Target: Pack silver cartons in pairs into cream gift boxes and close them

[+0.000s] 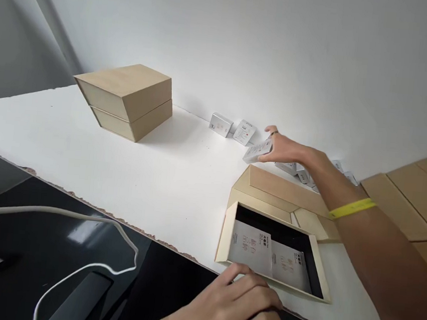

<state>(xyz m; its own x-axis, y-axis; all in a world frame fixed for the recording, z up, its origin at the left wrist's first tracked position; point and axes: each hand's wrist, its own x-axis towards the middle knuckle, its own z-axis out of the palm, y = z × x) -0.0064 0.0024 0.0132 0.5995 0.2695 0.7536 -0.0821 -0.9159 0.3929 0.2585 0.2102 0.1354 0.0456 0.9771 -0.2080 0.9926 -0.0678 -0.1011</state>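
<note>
My right hand (pixel 284 149) reaches across to the back of the table and grips a small silver-white box (pixel 256 151) between thumb and fingers, tilted. Two similar small boxes, a left one (pixel 220 124) and a right one (pixel 244 132), lean by the wall to its left. Several more (pixel 287 167) lie partly hidden behind my right forearm. In front stands an open cream gift box (pixel 226 234) with a black inside, holding silver-white boxes (pixel 250 246) side by side. My left hand (pixel 237 303) is at its front edge, fingers bent and slightly apart, holding nothing visible; its thumb is hidden.
Two closed beige boxes (pixel 129 94) are stacked at the back left. Brown cartons (pixel 409 204) stand at the right. A white cable (pixel 80 213) hangs over dark things below the table's chipped front edge (pixel 113 219). The white wall (pixel 247 42) borders the back.
</note>
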